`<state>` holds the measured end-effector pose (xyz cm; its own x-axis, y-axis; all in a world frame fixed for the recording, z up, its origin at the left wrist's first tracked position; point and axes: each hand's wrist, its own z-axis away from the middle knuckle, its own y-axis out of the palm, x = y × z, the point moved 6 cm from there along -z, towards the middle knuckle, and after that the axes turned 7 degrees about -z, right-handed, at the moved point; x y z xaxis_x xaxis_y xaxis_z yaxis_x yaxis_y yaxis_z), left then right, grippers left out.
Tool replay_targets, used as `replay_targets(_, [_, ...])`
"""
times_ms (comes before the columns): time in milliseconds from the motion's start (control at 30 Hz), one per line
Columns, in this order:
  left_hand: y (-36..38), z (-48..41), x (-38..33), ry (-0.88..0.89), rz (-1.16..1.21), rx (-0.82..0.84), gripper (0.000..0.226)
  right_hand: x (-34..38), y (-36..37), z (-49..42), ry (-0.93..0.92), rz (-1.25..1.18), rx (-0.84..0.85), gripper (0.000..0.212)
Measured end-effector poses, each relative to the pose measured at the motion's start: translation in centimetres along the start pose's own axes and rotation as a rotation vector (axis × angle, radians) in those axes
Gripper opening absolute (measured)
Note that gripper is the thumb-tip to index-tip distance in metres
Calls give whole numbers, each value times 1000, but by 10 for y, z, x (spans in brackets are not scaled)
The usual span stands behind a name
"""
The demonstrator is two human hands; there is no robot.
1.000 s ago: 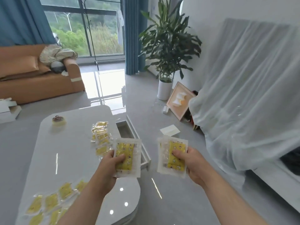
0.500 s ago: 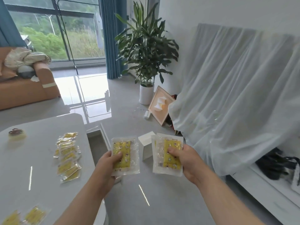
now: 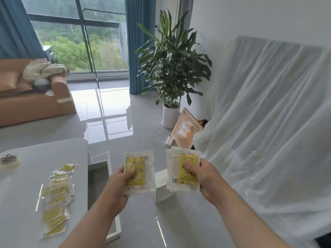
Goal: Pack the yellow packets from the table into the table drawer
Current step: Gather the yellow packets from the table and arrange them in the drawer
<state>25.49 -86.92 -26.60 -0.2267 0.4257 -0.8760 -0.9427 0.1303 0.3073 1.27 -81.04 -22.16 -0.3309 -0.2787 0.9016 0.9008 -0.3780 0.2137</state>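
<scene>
My left hand [image 3: 117,187] grips a yellow packet [image 3: 138,170] in clear wrap, thumb on its face, above the open table drawer [image 3: 98,183]. My right hand [image 3: 206,178] holds a small stack of yellow packets [image 3: 182,170] a little to the right, over the floor. A row of several more yellow packets [image 3: 56,199] lies on the grey table [image 3: 21,194] at the left. The drawer stands pulled out from the table's right side; its inside looks dark and partly hidden by my left forearm.
A roll of tape [image 3: 9,161] sits at the table's far left. A white box [image 3: 163,187] stands on the floor below the packets. A potted plant [image 3: 171,68], a leaning picture frame [image 3: 186,129], a sheet-covered piece of furniture [image 3: 268,131] and a brown sofa [image 3: 32,101] surround the area.
The view has swung to the right, so the table and its packets slid left in the frame. Both hands keep hold of their packets and stay side by side.
</scene>
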Motion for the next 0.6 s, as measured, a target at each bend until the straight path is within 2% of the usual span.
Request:
replay_targets(133, [19, -42, -15, 22, 10, -59, 25, 22, -6, -64, 21, 16, 39, 28])
replay_targets(433, [59, -136, -32, 79, 112, -282, 29, 80, -17, -210, 46, 112, 264, 22])
replay_targets(600, [63, -164, -40, 116, 172, -411, 28, 97, 5, -281, 102, 181, 362, 20])
